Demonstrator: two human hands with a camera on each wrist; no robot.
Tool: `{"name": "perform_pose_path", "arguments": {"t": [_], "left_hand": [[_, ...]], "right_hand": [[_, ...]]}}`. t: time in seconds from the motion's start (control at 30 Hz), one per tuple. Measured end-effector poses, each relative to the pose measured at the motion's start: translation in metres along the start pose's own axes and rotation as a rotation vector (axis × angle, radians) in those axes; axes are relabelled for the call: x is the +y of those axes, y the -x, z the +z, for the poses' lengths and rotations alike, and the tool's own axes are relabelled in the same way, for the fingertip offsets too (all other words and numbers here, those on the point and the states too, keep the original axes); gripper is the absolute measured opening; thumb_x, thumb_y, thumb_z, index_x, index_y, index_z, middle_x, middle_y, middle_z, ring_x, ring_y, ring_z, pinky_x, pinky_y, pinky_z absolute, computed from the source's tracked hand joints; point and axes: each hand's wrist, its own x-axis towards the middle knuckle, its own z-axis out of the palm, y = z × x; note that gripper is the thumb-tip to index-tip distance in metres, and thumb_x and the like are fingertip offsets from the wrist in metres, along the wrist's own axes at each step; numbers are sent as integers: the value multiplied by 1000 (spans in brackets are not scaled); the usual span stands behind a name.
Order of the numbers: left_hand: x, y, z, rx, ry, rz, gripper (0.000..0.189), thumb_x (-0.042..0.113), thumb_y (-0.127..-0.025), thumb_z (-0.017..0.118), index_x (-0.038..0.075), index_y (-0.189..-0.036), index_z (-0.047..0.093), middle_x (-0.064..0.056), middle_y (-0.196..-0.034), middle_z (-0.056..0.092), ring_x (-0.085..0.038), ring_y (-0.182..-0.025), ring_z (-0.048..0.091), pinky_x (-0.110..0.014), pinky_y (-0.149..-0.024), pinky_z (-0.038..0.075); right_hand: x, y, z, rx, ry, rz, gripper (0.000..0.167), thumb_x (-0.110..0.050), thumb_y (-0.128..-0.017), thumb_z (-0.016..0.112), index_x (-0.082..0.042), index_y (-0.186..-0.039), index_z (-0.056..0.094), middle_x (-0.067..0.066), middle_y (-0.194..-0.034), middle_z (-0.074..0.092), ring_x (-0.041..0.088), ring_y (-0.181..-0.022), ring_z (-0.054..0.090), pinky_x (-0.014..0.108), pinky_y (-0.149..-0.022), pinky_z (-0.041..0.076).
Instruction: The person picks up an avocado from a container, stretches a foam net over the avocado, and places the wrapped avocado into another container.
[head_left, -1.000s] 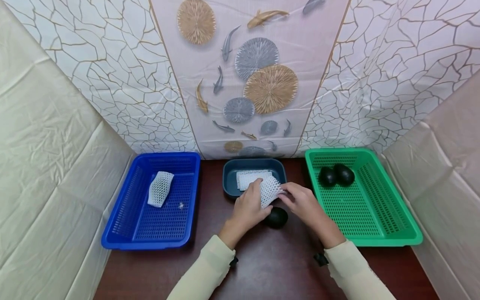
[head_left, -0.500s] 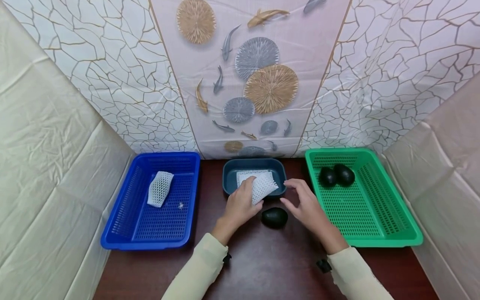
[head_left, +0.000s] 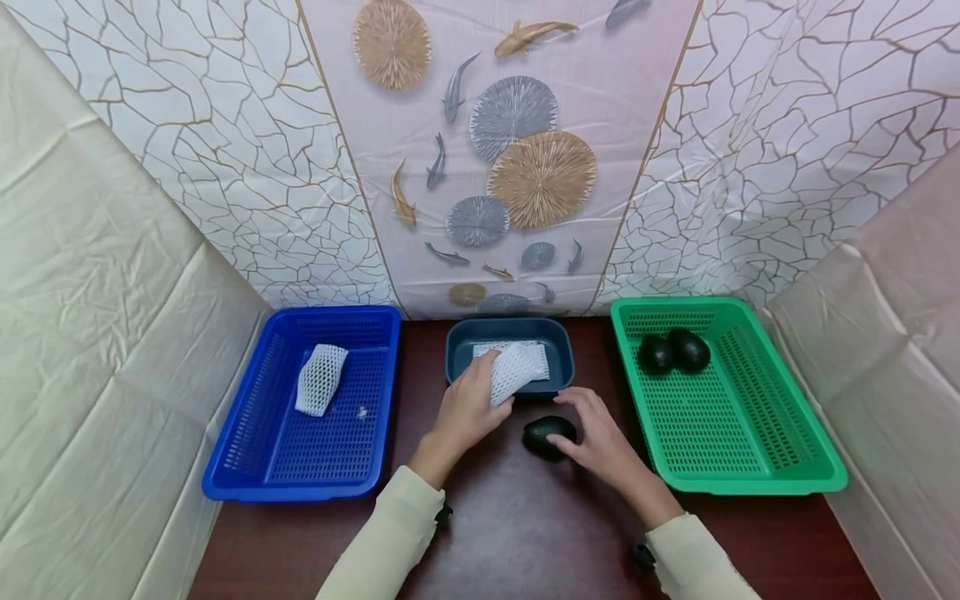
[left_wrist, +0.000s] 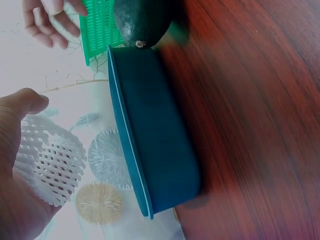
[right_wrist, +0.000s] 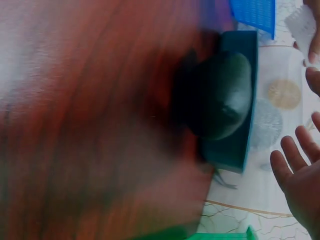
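A dark reddish-brown wooden table is filling the near part, a pale sheen of light lying across its middle. Along the far side a wrinkled cloth wall is standing, showing white with branching gold and grey lines to left and right of a pinkish panel of printed discs and fish, while creased beige sheets are closing the left and right sides.

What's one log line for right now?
left grip: holds net; right grip: empty, near fruit; fruit: on table; green basket: two fruits
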Motion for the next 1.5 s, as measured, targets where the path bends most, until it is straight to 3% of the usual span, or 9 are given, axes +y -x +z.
{"name": "perform_pose_path", "arguments": {"t": [0.1, 0.4, 0.6, 0.77, 1.07, 1.23, 1.5], "left_hand": [[-1, 0, -1, 11, -13, 11, 78, 30, -82, 85, 10, -146, 46, -12, -130, 65, -28, -108, 70, -47, -85, 60], [-3, 0, -4, 21, -19, 84, 78, 28, -81, 86, 8, -145, 47, -11, -131, 64, -25, -114, 66, -44, -94, 58], [-6, 2, -3, 32, -19, 126, 78, 27, -81, 85, 7, -145, 46, -11, -132, 63, -25, -115, 65, -43, -97, 56], [-6, 2, -5, 27, -13, 136, 78, 28, -82, 85, 8, -146, 45, -11, -133, 63, -25, -116, 65, -44, -97, 56], [-7, 2, -7, 16, -20, 131, 79, 29, -82, 86, 7, -146, 46, -12, -134, 63, -26, -118, 65, -43, -101, 55], [-7, 1, -8, 8, -19, 125, 78, 29, -83, 86, 6, -146, 46, -12, -135, 63, -26, -119, 64, -43, -102, 55], [-8, 0, -10, 29, -16, 130, 75, 30, -83, 85, 6, -144, 48, -12, -132, 64, -25, -115, 66, -43, -99, 56]], "right_hand": [[5, 5, 7, -40, 4, 27, 66, -20, -77, 93, -4, -131, 58, 13, -134, 58, 29, -125, 55, 48, -101, 47], [14, 14, 15, -226, -48, 221, 76, -25, -79, 91, -7, -142, 53, 15, -144, 52, 33, -135, 50, 53, -109, 45], [22, 15, 21, -298, -91, 282, 87, -24, -79, 91, -6, -151, 45, 19, -153, 48, 37, -141, 46, 56, -113, 41], [26, 15, 22, -338, -104, 297, 84, -20, -81, 89, -5, -151, 46, 19, -151, 51, 39, -140, 48, 57, -112, 42], [30, 15, 25, -296, -91, 213, 71, -13, -80, 89, -3, -142, 55, 14, -137, 62, 32, -128, 59, 53, -104, 48], [27, 15, 24, -277, -79, 231, 71, -16, -80, 90, -7, -141, 56, 11, -133, 62, 28, -124, 61, 50, -102, 50], [16, 10, 13, -205, -54, 262, 71, -19, -79, 91, -8, -141, 57, 15, -133, 60, 31, -122, 61, 51, -100, 51]]}}
